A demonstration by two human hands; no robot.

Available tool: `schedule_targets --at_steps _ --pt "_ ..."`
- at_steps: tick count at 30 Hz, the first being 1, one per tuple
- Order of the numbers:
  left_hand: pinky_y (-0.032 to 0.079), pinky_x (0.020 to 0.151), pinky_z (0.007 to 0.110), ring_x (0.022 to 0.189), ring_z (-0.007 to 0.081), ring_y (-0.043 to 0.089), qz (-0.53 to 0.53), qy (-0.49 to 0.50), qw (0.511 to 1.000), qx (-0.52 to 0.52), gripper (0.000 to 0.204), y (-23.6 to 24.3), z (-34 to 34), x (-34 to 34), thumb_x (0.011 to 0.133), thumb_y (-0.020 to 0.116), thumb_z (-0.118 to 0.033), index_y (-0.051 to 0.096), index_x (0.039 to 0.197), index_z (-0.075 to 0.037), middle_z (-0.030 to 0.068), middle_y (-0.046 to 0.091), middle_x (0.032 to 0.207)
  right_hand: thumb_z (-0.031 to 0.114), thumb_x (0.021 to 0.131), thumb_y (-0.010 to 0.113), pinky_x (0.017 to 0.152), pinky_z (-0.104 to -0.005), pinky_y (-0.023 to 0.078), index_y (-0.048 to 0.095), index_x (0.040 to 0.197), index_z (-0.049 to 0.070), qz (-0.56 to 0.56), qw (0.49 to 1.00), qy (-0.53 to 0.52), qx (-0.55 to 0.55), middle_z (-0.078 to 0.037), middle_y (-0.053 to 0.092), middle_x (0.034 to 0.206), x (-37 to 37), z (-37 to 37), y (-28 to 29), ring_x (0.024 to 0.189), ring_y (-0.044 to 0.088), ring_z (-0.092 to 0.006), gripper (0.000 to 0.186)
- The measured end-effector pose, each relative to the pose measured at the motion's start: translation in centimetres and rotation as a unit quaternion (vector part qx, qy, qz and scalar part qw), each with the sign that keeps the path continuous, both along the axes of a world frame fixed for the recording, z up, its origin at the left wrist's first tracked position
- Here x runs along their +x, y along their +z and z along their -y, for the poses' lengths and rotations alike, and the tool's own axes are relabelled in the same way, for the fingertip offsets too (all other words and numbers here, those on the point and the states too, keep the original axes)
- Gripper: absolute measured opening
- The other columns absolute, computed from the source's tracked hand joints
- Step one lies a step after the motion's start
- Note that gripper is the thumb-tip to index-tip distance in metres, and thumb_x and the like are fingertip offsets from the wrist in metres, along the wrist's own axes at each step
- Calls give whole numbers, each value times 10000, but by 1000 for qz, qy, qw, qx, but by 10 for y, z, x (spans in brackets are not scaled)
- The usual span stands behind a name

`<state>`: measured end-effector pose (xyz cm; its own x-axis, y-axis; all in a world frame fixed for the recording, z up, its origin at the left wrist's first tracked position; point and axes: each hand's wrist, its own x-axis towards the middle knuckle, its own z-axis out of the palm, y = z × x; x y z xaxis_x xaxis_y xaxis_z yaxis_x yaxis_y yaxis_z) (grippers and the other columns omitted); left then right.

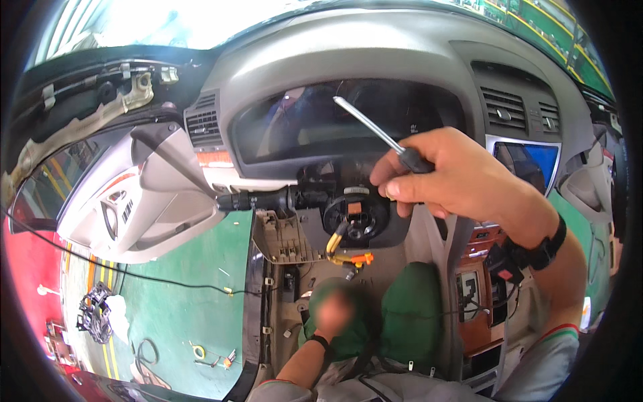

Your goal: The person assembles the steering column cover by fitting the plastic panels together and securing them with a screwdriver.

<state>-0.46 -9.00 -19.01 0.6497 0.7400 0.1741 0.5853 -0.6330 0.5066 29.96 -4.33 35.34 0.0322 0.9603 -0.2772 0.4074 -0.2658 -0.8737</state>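
My right hand (447,173) holds a black-handled, silver-shafted screwdriver (385,137) above the round black plastic steering-column hub (376,213); below the hub, my left hand (333,313) is blurred, its grip I cannot tell.

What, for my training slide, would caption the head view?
A bare right hand holds a black-handled, silver-shafted screwdriver near a round black steering-column assembly and curved grey dashboard.

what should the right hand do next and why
I'd probably turn the screwdriver so its tip faces the steering column hub: the right hand grips it beside the exposed hub, yet the shaft points up and left, across the instrument panel. The left hand is down by the thigh, clear of the hub.
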Motion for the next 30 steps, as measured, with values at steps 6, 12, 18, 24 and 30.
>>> schedule_targets --at_steps 6,12,18,24,30 --pt "539 900 380 1033 270 648 243 37 862 -444 250 20 -22 -11 955 603 -68 641 1201 -42 119 665 1163 244 1007 680 507 -228 433 719 1030 50 -51 994 20 90 -10 701 772 -41 70 -68 565 568 -64 199" --pt "526 860 306 968 172 641 305 -11 849 -430 333 255 -22 7 960 606 -19 574 1291 -9 105 664 1144 178 1081 538 643 -302 587 599 1207 -74 -322 945 -44 29 -159 642 1276 -70 96 -134 1151 699 -273 288" --pt "526 763 302 936 163 649 388 6 884 -260 468 328 0 1 824 786 30 612 1253 -32 77 658 1121 106 1065 480 1007 -406 566 547 1338 -81 -439 896 -62 16 -192 614 1351 -107 106 -164 1271 626 -281 338" --pt "537 756 327 942 234 665 310 36 942 -124 275 332 9 -10 847 792 -12 694 1097 -68 97 648 1142 9 1010 438 1055 -437 546 487 1393 -90 -489 869 -71 -11 -211 572 1408 -127 107 -183 1288 613 -294 398" --pt "499 825 260 931 124 617 399 116 877 -242 91 307 3 -51 988 609 6 596 1073 -26 70 652 1059 -1 1001 468 897 -335 579 579 1257 -57 -418 906 -66 37 -171 633 1293 -140 113 -197 1144 665 -219 285"
